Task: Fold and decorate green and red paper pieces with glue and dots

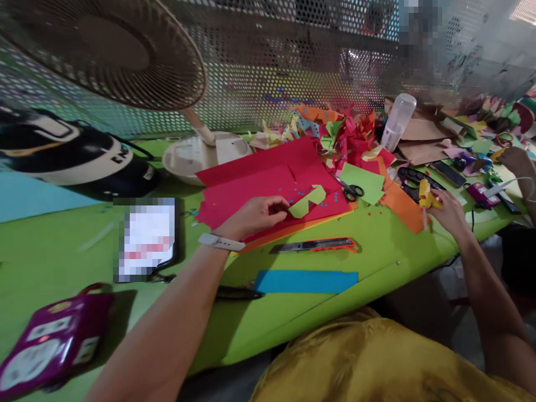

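My left hand (263,215), with a pale band on its wrist, is closed, its fingertips at the left end of a light green paper cutout (309,202). The cutout has rounded lobes and lies over red paper sheets (263,173) strewn with tiny blue bits. Off to the right, my right hand (450,209) grips a small yellow glue gun (426,195), its nozzle pointing down. In front of the red sheets lie a utility knife (320,244) with an orange edge and a blue paper strip (307,281). Black-handled scissors (352,192) rest beside a green paper square (363,183).
A fan (113,44) stands at the back left beside a black appliance (75,156). A purple box (54,340) and a blurred-out screen (146,240) are at left. Paper scraps (335,128), a clear bottle (399,120) and a phone (449,173) lie farther back.
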`<state>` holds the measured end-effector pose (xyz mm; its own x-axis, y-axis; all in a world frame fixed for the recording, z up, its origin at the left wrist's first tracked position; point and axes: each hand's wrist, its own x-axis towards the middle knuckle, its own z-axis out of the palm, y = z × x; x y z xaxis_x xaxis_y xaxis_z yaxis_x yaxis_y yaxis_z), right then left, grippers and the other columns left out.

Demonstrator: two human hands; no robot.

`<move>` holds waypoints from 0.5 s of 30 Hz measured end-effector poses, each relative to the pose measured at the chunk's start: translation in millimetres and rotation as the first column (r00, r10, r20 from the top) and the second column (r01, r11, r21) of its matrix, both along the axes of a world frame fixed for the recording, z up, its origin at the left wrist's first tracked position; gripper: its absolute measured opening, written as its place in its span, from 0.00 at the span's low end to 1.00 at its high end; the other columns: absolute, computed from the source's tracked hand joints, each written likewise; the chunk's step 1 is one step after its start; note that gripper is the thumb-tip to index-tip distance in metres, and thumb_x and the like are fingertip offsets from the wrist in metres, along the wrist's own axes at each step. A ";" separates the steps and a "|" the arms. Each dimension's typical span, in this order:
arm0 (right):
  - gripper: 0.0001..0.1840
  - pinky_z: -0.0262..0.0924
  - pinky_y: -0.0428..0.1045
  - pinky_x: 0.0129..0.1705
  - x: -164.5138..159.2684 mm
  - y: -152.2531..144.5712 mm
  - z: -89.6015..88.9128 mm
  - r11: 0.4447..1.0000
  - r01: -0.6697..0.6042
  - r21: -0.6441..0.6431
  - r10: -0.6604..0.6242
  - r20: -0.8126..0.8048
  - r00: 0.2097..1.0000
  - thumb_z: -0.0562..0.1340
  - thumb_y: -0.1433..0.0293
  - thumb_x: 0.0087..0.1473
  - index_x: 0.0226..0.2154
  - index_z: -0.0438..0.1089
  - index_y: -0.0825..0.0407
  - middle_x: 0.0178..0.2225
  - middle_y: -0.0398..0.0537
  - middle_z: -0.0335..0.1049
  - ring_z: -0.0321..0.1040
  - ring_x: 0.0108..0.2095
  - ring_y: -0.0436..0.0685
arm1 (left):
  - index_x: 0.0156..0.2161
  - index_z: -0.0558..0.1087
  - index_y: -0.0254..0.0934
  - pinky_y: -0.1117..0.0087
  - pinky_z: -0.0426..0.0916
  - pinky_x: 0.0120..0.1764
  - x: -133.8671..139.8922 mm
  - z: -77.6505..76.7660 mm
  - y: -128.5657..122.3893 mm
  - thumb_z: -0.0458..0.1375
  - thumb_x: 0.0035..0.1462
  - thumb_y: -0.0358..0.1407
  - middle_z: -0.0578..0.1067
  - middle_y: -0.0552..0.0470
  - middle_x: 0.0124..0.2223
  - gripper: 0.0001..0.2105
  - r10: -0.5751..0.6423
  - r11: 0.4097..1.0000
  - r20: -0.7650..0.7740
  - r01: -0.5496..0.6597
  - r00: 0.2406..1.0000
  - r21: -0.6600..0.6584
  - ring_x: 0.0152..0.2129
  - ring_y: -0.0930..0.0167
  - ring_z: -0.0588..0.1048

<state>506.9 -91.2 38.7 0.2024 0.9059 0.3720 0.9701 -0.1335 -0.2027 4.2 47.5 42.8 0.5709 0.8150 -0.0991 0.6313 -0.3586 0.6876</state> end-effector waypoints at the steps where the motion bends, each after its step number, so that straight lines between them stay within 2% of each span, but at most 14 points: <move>1: 0.23 0.65 0.60 0.48 1.7 -1.4 -1.5 1.000 0.005 0.002 -0.005 0.009 1.000 0.61 0.62 0.51 0.51 0.69 0.46 0.48 0.56 0.72 0.70 0.48 0.67 | 0.35 0.73 0.38 0.69 0.64 0.30 0.2 0.2 -0.2 0.54 0.50 0.43 0.76 0.52 0.30 0.13 -0.001 1.000 0.000 0.001 1.000 -0.003 0.25 0.69 0.71; 5: 0.24 0.64 0.61 0.44 7.9 -7.2 -5.4 0.998 0.047 -0.035 -0.045 0.050 0.998 0.61 0.63 0.52 0.52 0.69 0.48 0.47 0.59 0.72 0.71 0.43 0.68 | 0.35 0.73 0.38 0.70 0.63 0.29 1.0 -1.6 0.2 0.54 0.50 0.44 0.76 0.52 0.29 0.13 0.012 1.000 -0.015 -0.012 1.000 -0.001 0.25 0.69 0.71; 8: 0.23 0.63 0.62 0.46 8.8 -11.6 -0.2 0.995 0.043 -0.091 -0.033 0.109 0.993 0.61 0.63 0.52 0.52 0.69 0.48 0.47 0.59 0.73 0.71 0.45 0.69 | 0.36 0.73 0.39 0.69 0.64 0.31 0.5 -2.6 1.3 0.54 0.50 0.44 0.77 0.51 0.31 0.13 0.026 1.000 0.005 -0.026 1.000 0.015 0.26 0.69 0.72; 11: 0.19 0.62 0.63 0.48 -0.8 -12.7 15.3 0.995 0.021 -0.099 -0.005 0.159 0.987 0.61 0.63 0.53 0.49 0.71 0.47 0.48 0.59 0.73 0.70 0.48 0.70 | 0.35 0.73 0.38 0.69 0.65 0.33 -1.5 -0.4 1.8 0.54 0.49 0.42 0.77 0.50 0.33 0.12 0.026 0.999 0.016 -0.026 1.000 0.037 0.29 0.68 0.72; 13: 0.18 0.62 0.63 0.49 -17.5 -8.4 28.4 0.999 0.001 -0.037 0.003 0.118 0.993 0.59 0.63 0.55 0.48 0.72 0.47 0.48 0.60 0.73 0.70 0.48 0.70 | 0.34 0.72 0.38 0.69 0.65 0.34 -2.8 2.3 1.4 0.54 0.49 0.41 0.76 0.51 0.32 0.11 0.008 1.000 0.006 -0.008 1.000 0.030 0.29 0.68 0.72; 15: 0.18 0.63 0.62 0.49 -43.2 1.5 39.7 0.996 -0.087 0.000 0.087 0.030 0.996 0.59 0.62 0.56 0.47 0.73 0.49 0.46 0.59 0.75 0.71 0.47 0.69 | 0.33 0.72 0.38 0.68 0.65 0.34 -2.9 4.8 0.0 0.53 0.48 0.40 0.75 0.52 0.31 0.10 -0.014 1.000 0.019 0.013 1.000 0.018 0.29 0.68 0.72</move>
<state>463.6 -89.7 78.3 0.1112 0.9189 0.3784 0.9837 -0.0477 -0.1732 1.3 47.5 47.6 0.5834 0.8088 -0.0736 0.6132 -0.3793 0.6930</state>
